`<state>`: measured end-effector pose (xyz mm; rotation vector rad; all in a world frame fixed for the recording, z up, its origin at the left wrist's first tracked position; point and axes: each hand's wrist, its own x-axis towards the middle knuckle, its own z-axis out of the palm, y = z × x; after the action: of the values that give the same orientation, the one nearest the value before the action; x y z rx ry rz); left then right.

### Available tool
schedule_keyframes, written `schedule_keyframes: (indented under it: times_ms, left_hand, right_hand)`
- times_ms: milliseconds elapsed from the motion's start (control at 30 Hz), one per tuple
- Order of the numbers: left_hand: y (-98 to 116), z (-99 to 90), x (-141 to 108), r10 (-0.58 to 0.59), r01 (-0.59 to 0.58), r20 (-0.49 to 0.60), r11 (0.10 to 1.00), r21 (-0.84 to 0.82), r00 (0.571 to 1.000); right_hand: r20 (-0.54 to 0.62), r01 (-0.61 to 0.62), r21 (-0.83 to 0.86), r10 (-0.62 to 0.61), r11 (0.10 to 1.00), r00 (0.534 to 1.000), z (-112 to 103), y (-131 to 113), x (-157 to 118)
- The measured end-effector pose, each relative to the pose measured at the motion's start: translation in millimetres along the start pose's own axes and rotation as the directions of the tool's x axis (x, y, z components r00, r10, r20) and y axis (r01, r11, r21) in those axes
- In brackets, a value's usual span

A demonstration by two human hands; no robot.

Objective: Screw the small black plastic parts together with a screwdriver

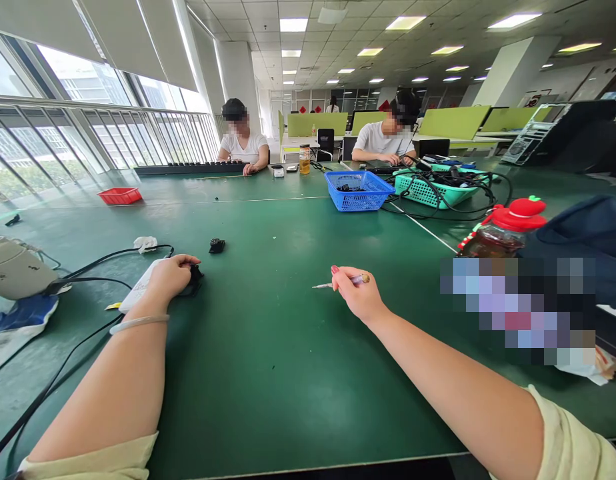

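Green desk (288,400) fills most of the view. Two people sit at its far side: one (244,145) behind a long black rack, the other (383,141) bent over dark gear. Teal basket (422,192), heaped with black cables, at far right; blue basket (361,202) just beside it. Bottle with a red lid (518,215) nearer, on the right. Red tray (120,195) far left.

Wearer's left hand (174,275) lies over the end of a white oblong block (138,288), perhaps a power strip. Its fingers bend down onto a black piece (192,285); gripping or only resting, cannot tell. Right hand (359,295) is above the middle of the desk, thumb and fingers closed on the handle of a slim pointed tool (359,279), tip aimed left.

Step in hand, my judgement: left hand settling on the black piece, tool held ready. Bringing the two together would call for a firm left hold and a level tip.

Black piece sits right under the left fingers, well apart from the tool. Small black block (217,246) just beyond those fingers, touched by neither hand.
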<state>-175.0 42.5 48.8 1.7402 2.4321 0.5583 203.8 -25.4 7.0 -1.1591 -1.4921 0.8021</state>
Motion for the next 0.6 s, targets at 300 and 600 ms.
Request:
schedule_keyframes:
  times_ms: [300,600]
  left_hand:
    - [-9.8,7.8,7.1,0.069,-0.067,-0.032,0.995,0.067,0.997]
    - [-8.5,0.1,4.0,0.008,-0.011,0.023,0.992,0.126,1.0]
  right_hand:
    - [0.0,0.007,-0.008,-0.007,1.0,1.0,-0.3,-3.0,-0.4]
    - [0.007,0.008,-0.007,-0.008,1.0,1.0,-0.8,-4.4,-1.6]
